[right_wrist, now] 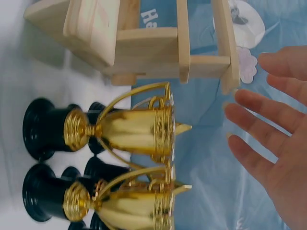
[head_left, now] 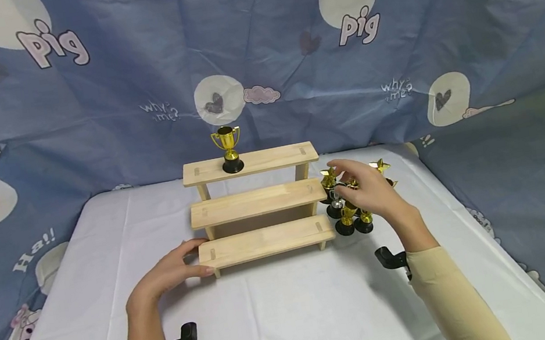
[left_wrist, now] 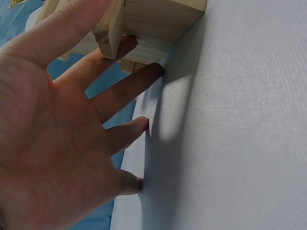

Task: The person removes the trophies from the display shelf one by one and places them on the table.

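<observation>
A three-step wooden stand stands on the white table, with one gold trophy cup on its top step. My left hand is at the left end of the lowest step, its fingers spread. In the left wrist view the thumb overlaps the step's end, and the fingers reach beneath it. Over a cluster of small trophies beside the stand hovers my right hand. Two gold cups on black bases fill the right wrist view, and the right fingers hang loosely above them, holding nothing.
The cluster also includes a silver cup and gold star-topped trophies, close to the stand's right end. A blue printed cloth hangs behind the white-covered table. A black wrist camera sits on each forearm.
</observation>
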Demonstrator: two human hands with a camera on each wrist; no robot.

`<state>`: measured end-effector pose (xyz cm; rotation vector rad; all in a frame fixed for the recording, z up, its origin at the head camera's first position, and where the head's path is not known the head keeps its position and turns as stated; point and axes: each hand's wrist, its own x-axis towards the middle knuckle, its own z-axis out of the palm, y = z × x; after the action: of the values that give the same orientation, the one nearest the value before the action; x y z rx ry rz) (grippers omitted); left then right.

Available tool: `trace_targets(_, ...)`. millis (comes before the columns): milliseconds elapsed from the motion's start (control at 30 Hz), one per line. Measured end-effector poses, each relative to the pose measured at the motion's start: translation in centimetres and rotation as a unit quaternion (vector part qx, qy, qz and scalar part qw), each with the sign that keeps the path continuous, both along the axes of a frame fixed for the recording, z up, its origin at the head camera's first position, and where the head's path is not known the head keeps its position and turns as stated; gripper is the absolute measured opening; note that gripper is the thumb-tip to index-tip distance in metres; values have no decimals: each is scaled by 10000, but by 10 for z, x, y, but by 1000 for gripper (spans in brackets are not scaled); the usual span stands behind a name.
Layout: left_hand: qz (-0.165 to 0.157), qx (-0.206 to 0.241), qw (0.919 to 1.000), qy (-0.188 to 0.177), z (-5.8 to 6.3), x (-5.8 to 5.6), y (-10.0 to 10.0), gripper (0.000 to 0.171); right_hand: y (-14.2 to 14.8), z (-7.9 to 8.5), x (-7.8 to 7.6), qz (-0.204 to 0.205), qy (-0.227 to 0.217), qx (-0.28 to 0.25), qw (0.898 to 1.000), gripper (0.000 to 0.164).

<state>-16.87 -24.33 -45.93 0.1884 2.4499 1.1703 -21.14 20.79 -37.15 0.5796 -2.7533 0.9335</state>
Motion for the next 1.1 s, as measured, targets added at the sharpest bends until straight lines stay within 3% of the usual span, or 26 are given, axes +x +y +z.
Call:
trace_targets(633, 54, 65, 9999, 64, 0, -2, 3, 83, -29, 7, -9, 295, 178, -1, 9994, 56)
trace_targets(1100, 76, -62, 9999, 28, -2, -1, 0, 85, -53, 7, -20, 802, 185, -261, 9963, 53)
